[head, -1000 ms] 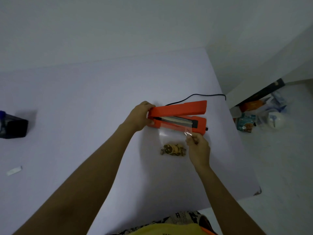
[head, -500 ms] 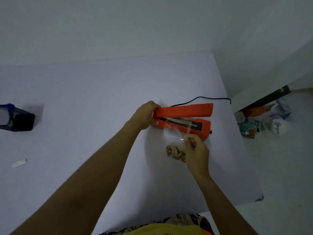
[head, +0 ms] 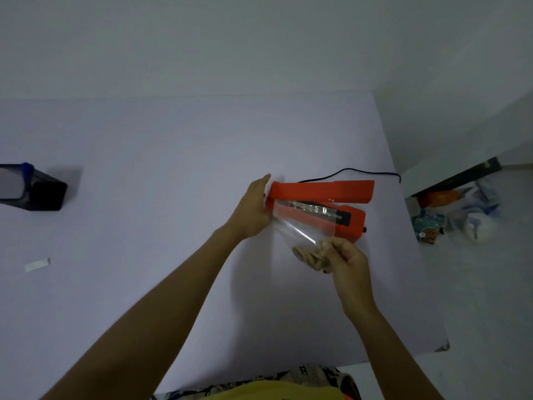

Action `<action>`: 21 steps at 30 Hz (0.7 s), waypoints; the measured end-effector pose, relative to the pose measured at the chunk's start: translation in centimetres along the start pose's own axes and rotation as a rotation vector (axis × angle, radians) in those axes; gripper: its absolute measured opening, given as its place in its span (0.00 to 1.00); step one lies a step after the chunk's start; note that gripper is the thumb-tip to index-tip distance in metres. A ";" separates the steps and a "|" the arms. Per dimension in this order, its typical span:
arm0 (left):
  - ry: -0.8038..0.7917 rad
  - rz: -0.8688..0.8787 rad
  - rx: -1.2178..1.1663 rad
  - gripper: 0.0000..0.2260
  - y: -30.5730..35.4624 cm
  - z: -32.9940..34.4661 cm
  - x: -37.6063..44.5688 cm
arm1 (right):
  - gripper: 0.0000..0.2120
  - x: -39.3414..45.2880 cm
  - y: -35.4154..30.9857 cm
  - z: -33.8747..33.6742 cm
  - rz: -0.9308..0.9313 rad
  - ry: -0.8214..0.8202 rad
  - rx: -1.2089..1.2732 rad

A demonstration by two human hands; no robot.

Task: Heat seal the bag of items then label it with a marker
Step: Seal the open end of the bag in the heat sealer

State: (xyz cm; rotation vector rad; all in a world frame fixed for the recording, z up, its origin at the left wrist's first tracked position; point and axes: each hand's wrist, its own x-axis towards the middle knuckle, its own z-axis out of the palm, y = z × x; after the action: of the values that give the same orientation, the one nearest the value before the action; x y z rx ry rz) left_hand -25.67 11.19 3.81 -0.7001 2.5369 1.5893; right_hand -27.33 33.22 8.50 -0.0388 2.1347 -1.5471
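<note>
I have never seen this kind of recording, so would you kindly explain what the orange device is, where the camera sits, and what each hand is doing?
The camera is worn on the person's head and looks down at a white table. The orange device is a heat sealer with its lid arm raised; a black cord runs from it. The left hand, fingers straight, rests against the sealer's left end. The right hand pinches a clear bag of small brown items, whose open end lies on the sealing strip. A black holder and a small white strip lie far left.
</note>
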 end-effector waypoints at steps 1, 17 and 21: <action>0.050 -0.049 -0.108 0.29 -0.1 0.1 -1.0 | 0.08 0.3 0.1 0.0 0.020 -0.012 0.017; 0.261 -0.435 -0.571 0.08 -9.2 -8.7 -8.8 | 0.06 5.7 1.2 16.7 0.243 -0.198 -0.014; 0.332 -0.505 -0.501 0.07 -12.1 -9.0 -8.9 | 0.05 6.0 2.3 19.3 0.261 -0.235 -0.112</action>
State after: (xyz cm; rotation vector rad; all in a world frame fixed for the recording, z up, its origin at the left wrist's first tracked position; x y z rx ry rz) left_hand -11.17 2.02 0.47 -1.6188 1.8757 2.0309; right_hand -24.09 15.16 -0.29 0.0195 1.9514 -1.2107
